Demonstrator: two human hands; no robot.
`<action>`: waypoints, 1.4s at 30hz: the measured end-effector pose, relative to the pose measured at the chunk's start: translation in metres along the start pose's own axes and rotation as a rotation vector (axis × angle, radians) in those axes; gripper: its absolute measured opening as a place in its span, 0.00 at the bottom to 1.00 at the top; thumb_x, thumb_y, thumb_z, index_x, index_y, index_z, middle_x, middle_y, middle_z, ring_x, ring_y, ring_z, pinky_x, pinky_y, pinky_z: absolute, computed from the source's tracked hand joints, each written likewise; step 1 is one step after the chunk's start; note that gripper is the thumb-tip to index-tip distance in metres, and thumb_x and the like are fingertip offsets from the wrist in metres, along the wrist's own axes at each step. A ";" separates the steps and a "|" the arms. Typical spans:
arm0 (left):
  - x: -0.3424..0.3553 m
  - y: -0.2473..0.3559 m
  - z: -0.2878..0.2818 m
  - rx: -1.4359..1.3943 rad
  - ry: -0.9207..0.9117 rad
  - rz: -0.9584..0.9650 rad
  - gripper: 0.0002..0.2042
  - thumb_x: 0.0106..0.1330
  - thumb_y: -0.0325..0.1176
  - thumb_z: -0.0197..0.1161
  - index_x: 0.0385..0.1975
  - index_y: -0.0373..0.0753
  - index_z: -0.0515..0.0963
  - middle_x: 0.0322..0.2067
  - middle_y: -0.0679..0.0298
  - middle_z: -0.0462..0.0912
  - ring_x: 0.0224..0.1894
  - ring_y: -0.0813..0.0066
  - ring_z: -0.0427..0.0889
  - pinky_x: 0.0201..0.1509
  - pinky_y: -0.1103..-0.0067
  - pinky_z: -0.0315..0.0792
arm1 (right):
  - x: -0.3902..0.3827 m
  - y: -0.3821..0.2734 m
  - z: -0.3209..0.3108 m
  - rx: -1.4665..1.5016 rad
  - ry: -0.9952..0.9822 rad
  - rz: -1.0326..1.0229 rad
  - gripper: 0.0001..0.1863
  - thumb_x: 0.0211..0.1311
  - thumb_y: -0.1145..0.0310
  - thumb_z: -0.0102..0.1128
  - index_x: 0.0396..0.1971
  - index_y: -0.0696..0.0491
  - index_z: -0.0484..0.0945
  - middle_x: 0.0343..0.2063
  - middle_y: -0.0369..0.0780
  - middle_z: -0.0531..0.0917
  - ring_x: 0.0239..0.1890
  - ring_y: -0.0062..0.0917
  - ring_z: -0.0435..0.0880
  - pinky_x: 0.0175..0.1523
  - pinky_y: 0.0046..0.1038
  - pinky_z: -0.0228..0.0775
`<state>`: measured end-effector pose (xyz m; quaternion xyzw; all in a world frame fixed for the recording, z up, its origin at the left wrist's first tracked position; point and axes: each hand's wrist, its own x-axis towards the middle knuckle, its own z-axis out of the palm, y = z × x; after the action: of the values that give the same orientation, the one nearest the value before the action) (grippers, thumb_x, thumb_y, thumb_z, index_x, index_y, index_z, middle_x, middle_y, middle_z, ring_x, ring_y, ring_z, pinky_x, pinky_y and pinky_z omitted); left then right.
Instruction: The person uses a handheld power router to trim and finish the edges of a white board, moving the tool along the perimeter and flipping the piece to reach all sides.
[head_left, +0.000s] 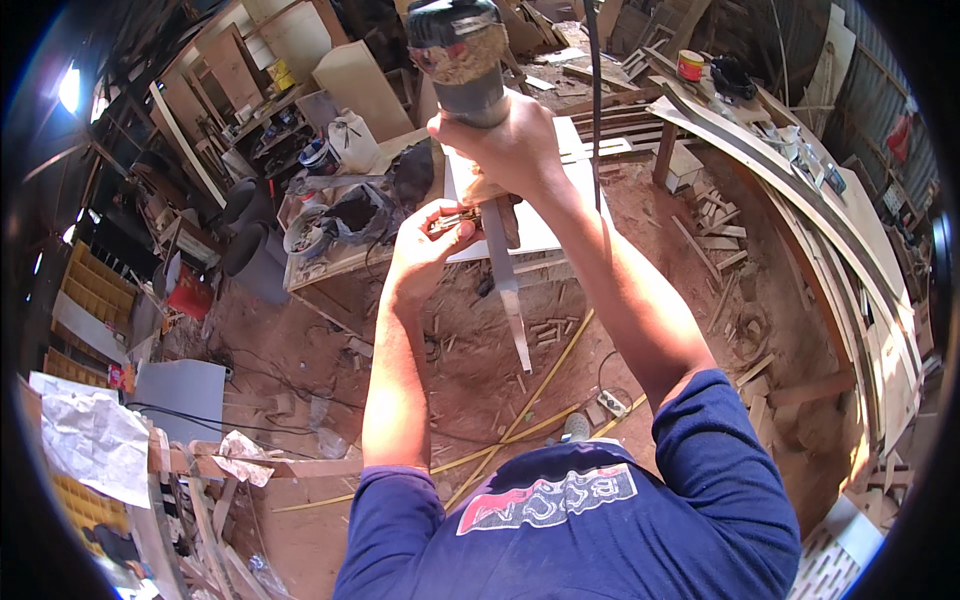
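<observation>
My right hand [508, 150] is closed round the lower part of a power tool [468, 75] with a dark cylindrical body and a worn tan band. The tool stands upright over a white board [537, 236]; its working end is hidden under my hand. Just left of it, my left hand [422, 250] pinches several small brownish pieces [455, 222], too small to name surely. Its fingertips are close to a wooden piece below my right hand. From there a narrow pale strip [505, 280] juts past the board's near edge toward me.
A black cable [596, 90] hangs beside my right forearm. The workbench [330, 262] carries a tub [305, 235] and a black bag [360, 212]. Long curved boards [850, 240] stand at right. Wood offcuts [720, 235], yellow strips [520, 430] and a socket block [612, 403] lie on the ground.
</observation>
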<state>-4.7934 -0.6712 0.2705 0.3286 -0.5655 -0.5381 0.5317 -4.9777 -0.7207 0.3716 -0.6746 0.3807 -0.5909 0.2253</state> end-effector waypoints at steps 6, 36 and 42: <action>0.003 -0.001 -0.006 -0.027 -0.037 -0.052 0.18 0.69 0.30 0.73 0.54 0.28 0.79 0.46 0.57 0.87 0.47 0.71 0.88 0.58 0.72 0.84 | 0.032 0.026 0.007 -0.032 -0.008 0.040 0.23 0.48 0.46 0.77 0.34 0.50 0.89 0.26 0.37 0.90 0.31 0.25 0.90 0.40 0.30 0.80; 0.003 -0.023 0.008 -0.060 -0.003 0.234 0.13 0.69 0.27 0.71 0.50 0.34 0.79 0.69 0.53 0.74 0.60 0.76 0.78 0.64 0.77 0.73 | 0.040 0.030 0.006 -0.019 -0.026 0.067 0.26 0.44 0.41 0.75 0.32 0.49 0.91 0.30 0.38 0.91 0.35 0.29 0.91 0.47 0.32 0.81; 0.002 -0.021 0.012 -0.069 0.062 0.188 0.10 0.69 0.26 0.71 0.47 0.38 0.80 0.35 0.76 0.80 0.33 0.89 0.70 0.39 0.85 0.66 | -0.016 -0.014 -0.010 -0.010 0.028 0.041 0.26 0.41 0.44 0.75 0.27 0.53 0.89 0.24 0.46 0.89 0.31 0.41 0.91 0.41 0.38 0.82</action>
<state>-4.8092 -0.6746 0.2527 0.2720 -0.5582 -0.4945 0.6082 -4.9845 -0.6982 0.3738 -0.6595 0.4005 -0.5936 0.2286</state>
